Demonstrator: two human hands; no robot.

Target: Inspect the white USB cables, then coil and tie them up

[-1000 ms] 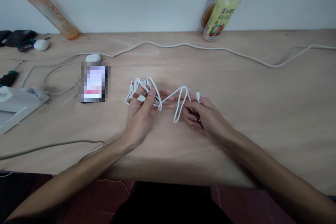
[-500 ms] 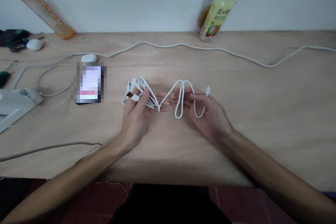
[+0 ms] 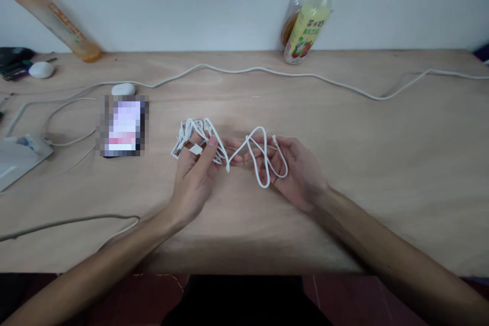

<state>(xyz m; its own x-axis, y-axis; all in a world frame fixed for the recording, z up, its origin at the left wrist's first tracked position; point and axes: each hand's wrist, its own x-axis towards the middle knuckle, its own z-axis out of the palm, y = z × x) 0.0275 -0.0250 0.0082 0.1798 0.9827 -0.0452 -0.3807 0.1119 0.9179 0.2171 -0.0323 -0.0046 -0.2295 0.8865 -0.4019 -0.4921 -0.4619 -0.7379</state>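
A white cable (image 3: 228, 159) runs between both hands above the wooden table (image 3: 382, 163). My left hand (image 3: 196, 173) is closed around its bundled loops, with the thumb on top and a USB plug (image 3: 194, 147) sticking out near the thumb. My right hand (image 3: 300, 173) is palm up with the wide, loose loops of the cable lying across its fingers. The small plug end (image 3: 274, 138) shows at the top of the right hand. The fingertips of the two hands come close together behind the cable.
A phone (image 3: 126, 125) and a white case (image 3: 123, 89) lie to the left. A long cable (image 3: 260, 69) crosses the table's back. An orange bottle (image 3: 61, 20) and a yellow bottle (image 3: 309, 25) stand against the wall. A white object (image 3: 19, 158) is at the left edge.
The plug end at my right hand has dropped and moved left, and that hand's fingers have shifted under the loops. The hanging loops have moved lower. The view has shifted slightly.
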